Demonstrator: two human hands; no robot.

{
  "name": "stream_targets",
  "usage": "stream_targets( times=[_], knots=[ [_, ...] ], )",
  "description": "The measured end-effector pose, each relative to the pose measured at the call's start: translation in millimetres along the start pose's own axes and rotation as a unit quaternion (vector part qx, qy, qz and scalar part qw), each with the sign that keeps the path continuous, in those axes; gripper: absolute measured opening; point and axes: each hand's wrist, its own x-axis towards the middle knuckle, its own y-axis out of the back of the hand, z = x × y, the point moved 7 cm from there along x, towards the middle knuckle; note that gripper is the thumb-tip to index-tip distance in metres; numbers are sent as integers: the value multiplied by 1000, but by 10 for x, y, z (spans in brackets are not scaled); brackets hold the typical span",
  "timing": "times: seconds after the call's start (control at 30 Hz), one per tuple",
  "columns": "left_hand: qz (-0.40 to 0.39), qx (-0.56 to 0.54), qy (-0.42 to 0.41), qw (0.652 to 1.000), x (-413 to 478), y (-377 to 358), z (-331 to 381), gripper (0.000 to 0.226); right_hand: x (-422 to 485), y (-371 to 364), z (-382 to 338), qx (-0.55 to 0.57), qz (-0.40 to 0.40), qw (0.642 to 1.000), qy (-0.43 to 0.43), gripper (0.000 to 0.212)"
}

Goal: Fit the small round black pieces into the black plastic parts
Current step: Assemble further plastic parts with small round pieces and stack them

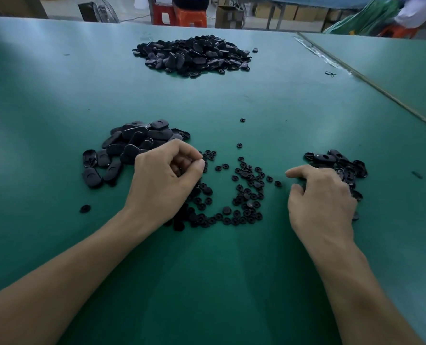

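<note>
Desk (57, 108): green mat surface.

Lower left: one stray round piece (85, 208), alone, well apart from the rest.

Left of centre: heap of black plastic parts (132, 145), oval shells piled loosely.

Left hand (167, 175): just beside that heap, at its right edge. Fingers are curled in, thumb tip against the index tip. Cannot tell if it is pinching anything.

Centre: small round black pieces (246, 192) scattered flat on the desk between the two hands, some under the left hand.

Right hand (321, 197): index stretched towards the scatter, other fingers bent down onto a smaller heap of parts (336, 160). Grip hidden, cannot tell.

Top centre: large far pile of parts (194, 56).
</note>
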Motion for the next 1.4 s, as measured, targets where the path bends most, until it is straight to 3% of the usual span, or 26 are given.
stream_targets(
  times=[0.33,0.53,0.67,0.8,0.9,0.97,1.17,1.3,1.4],
  knots=[
    [-1,-1,19,1000,25,17,-38,18,23,86,17,94,63,994,-5,36],
    [-11,-11,4,1000,11,-7,9,15,26,128,-75,191,110,973,67,22],
    [-53,-9,-61,997,-36,-56,148,17,-60,149,-274,327,127,926,141,26],
    [-125,31,-143,981,-113,-162,287,44,-158,-28,-516,505,16,847,164,37],
    [-128,26,-166,977,-113,-163,302,45,-230,-133,-648,576,-44,797,176,36],
    [-131,12,-176,976,-106,-166,300,40,-236,-164,-673,596,-59,782,172,33],
    [-105,-10,-175,979,-73,-145,285,24,-243,-194,-689,547,-63,814,185,27],
    [-78,-84,-89,989,-42,-104,187,15,-256,-159,-721,455,-31,861,225,27],
    [-74,-120,-34,989,-19,-97,113,8,-226,-205,-677,428,-38,881,200,24]
  ],
)
